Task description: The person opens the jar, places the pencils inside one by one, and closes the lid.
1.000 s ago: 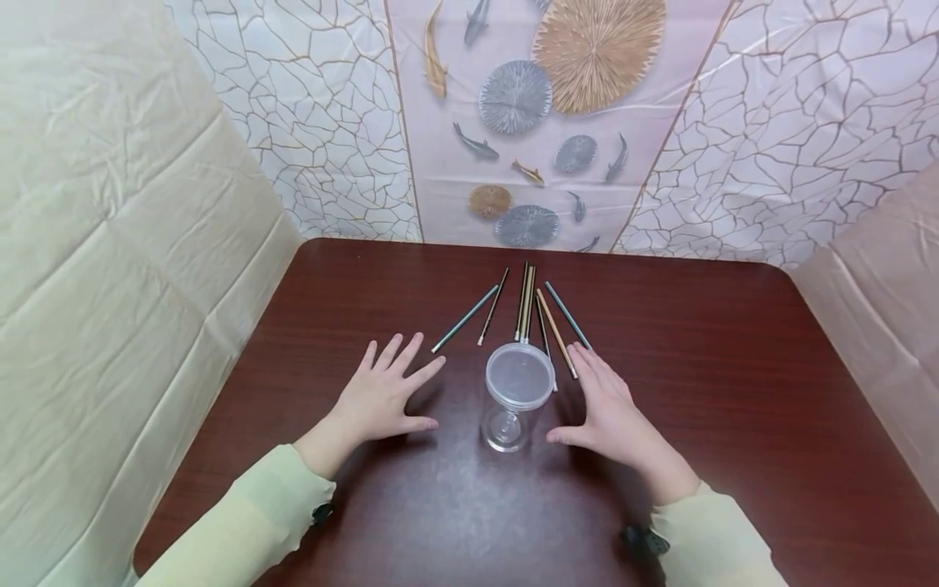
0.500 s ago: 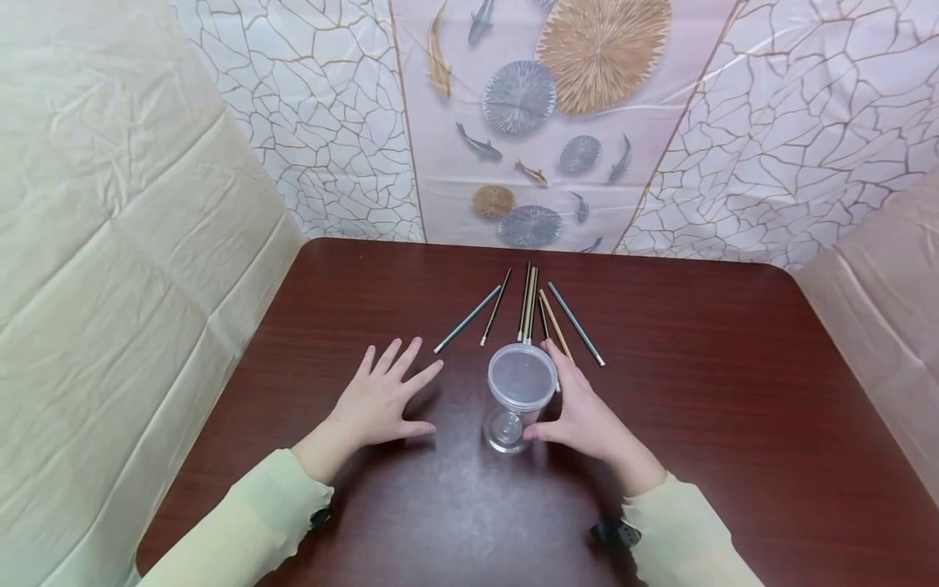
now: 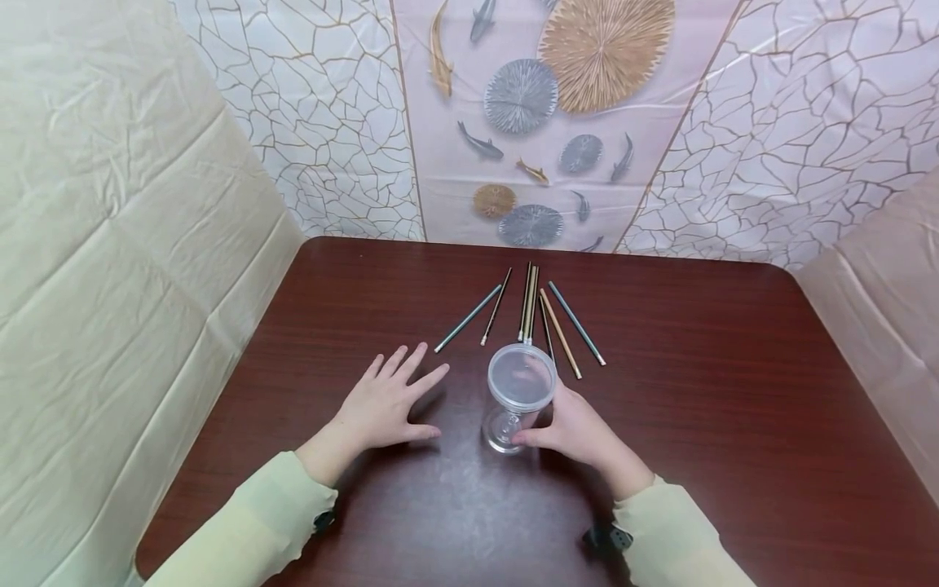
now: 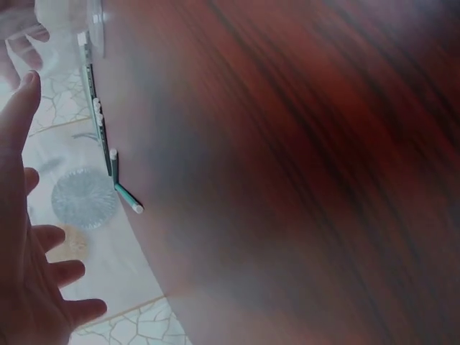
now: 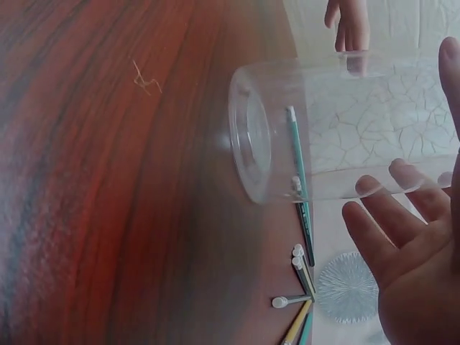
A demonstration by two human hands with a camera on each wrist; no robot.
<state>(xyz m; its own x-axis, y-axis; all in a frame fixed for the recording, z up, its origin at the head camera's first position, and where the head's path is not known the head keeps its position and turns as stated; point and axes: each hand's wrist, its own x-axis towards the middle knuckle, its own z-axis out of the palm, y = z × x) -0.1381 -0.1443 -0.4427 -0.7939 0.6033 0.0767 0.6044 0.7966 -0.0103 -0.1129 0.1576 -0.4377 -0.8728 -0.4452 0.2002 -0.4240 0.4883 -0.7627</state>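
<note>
A clear plastic jar [image 3: 506,416] with a translucent lid [image 3: 522,375] stands upright on the table. My right hand [image 3: 583,424] holds it from the right, thumb on the near side and fingers round the far side, partly seen through the plastic. The right wrist view shows fingertips [image 5: 368,187] against the wall of the jar [image 5: 280,136]. To the left of the jar, my left hand [image 3: 377,403] is spread over the table with straight fingers, holding nothing. Behind the jar lie several pencils with white ends, among them a teal pencil [image 3: 468,319] and an orange pencil [image 3: 561,334].
The dark red-brown table [image 3: 734,391] ends at a patterned cloth backdrop [image 3: 345,163]. A cream cloth [image 3: 147,244] hangs along the left side. Another teal pencil [image 3: 577,324] lies behind and right of my right hand. A stray thread [image 5: 146,80] lies on the tabletop.
My right hand has moved left from beside the jar and closed round it, its fingers passing behind. The left hand has barely moved. Jar and pencils stay in place.
</note>
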